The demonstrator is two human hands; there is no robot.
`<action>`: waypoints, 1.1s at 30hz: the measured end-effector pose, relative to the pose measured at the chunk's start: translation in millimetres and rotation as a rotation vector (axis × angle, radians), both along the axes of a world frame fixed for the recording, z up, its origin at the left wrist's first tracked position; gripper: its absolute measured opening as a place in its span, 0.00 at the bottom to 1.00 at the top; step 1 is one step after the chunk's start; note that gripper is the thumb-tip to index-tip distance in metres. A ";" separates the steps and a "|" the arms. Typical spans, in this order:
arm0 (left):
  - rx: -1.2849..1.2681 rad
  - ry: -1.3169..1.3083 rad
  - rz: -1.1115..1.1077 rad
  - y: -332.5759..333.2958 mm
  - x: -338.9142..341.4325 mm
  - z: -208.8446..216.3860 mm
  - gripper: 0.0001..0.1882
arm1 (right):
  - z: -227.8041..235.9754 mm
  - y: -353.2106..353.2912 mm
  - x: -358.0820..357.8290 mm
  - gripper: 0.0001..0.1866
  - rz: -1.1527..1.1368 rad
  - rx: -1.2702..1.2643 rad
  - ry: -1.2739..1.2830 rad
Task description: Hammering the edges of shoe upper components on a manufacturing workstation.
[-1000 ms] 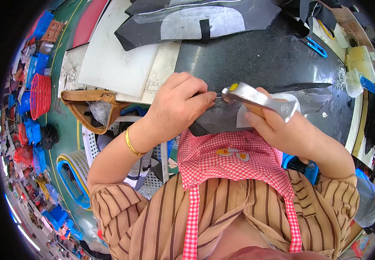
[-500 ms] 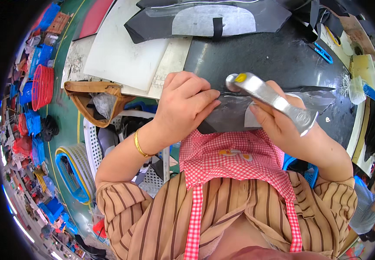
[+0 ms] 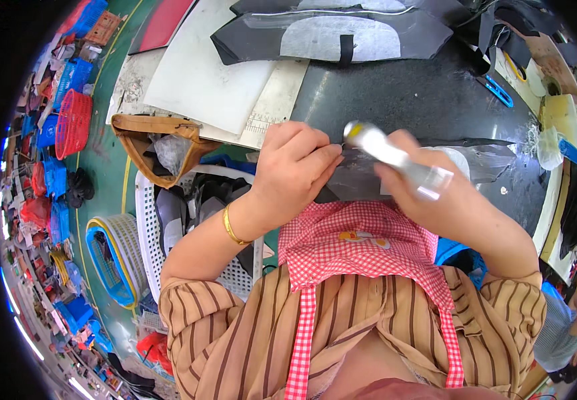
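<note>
My right hand (image 3: 428, 177) is closed round a silver metal hammer (image 3: 395, 160), blurred by motion, with a yellow mark on its rounded end. The hammer hangs over a dark grey sheet piece (image 3: 358, 175) with a pale patch, lying at the near edge of the black work surface (image 3: 382, 93). My left hand (image 3: 295, 163), thumb and fingers pinched, grips the far left edge of that piece, close to the hammer's rounded end. Whether the hammer touches the piece I cannot tell. Farther back lies a similar grey piece (image 3: 428, 37) with a whitish half-round patch (image 3: 315, 40) and a black strap.
White sheets (image 3: 208, 87) lie left of the black surface. Below them hang a brown open pouch (image 3: 125, 140) and a white perforated basket (image 3: 148, 220) holding dark pieces. Blue snips (image 3: 498, 91) and a pale yellow container (image 3: 560, 113) stand at the right. Another person (image 3: 562, 333) is at lower right.
The hammer and my right hand have shifted slightly left and down, now blurred. My left hand keeps its pinch at the piece's edge. The whole view has shifted a little.
</note>
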State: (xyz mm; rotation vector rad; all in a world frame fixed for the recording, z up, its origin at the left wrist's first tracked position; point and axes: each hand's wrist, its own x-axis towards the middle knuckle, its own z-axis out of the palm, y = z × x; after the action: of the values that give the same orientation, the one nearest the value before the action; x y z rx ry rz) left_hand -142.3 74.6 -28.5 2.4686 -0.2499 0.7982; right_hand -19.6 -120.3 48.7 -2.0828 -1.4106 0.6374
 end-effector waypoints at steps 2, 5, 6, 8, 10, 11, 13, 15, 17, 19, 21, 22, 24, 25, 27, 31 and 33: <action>0.025 -0.010 -0.006 -0.3 2.8 1.6 0.13 | -7.3 3.3 7.5 0.12 -0.033 -0.033 -0.038; 0.052 -0.023 0.005 -3.7 -1.0 3.0 0.12 | 5.0 1.6 2.0 0.11 -0.051 -0.012 -0.133; 0.049 -0.036 0.002 -5.8 -2.4 3.6 0.12 | 8.8 -1.6 -5.2 0.11 -0.110 0.043 -0.022; 0.050 -0.059 0.013 -8.8 -1.9 -0.9 0.13 | -7.4 -8.1 -5.8 0.10 0.036 -0.008 -0.109; 0.053 -0.085 0.014 -8.6 0.0 -0.7 0.15 | -11.3 -9.0 -8.4 0.10 -0.094 -0.123 0.007; 0.011 -0.016 0.045 -9.2 0.9 0.9 0.16 | -10.5 -14.4 -4.2 0.12 -0.106 -0.140 0.020; -0.032 0.057 0.100 -8.1 -6.0 -0.3 0.18 | 1.0 -36.8 -4.8 0.14 -0.188 -0.012 0.008; -0.125 0.089 0.151 -10.6 -8.3 -1.7 0.21 | -2.5 -82.2 -0.4 0.16 -0.440 0.086 0.038; -0.210 0.179 0.201 -14.9 -13.3 7.5 0.20 | -10.5 -125.0 6.5 0.14 -0.716 0.158 -0.112; -0.076 0.187 0.159 -15.5 -7.0 18.9 0.24 | -15.1 -173.5 17.5 0.13 -0.833 -0.028 -0.612; 0.075 0.199 0.087 -23.0 4.0 30.0 0.25 | -26.4 -235.0 29.6 0.15 -0.869 -0.197 -0.718; 0.082 0.253 0.051 -25.0 6.4 32.0 0.24 | -31.7 -254.0 33.8 0.15 -0.900 -0.257 -0.742; 0.081 0.384 0.014 -27.4 11.5 37.2 0.21 | -42.6 -276.5 39.0 0.16 -0.940 -0.321 -0.773; 0.092 0.378 -0.009 -26.4 14.2 39.3 0.21 | -46.0 -283.0 43.1 0.16 -0.953 -0.328 -0.785; -0.465 0.743 -0.039 -23.2 16.9 43.3 0.17 | -51.2 -285.0 49.3 0.18 -0.938 -0.293 -0.783; -1.317 0.821 -0.173 -45.6 15.0 60.5 0.13 | -50.4 -277.0 56.4 0.19 -0.922 -0.263 -0.696; -1.431 0.887 -0.214 -52.1 16.7 58.5 0.14 | -46.4 -281.9 55.5 0.20 -0.920 -0.257 -0.709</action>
State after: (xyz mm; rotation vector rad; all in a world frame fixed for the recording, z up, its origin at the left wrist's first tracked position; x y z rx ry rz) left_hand -125.5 22.5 30.1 1.1587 0.3051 -0.2763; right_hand 35.9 -402.2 2.2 -2.9661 -0.4847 -0.3510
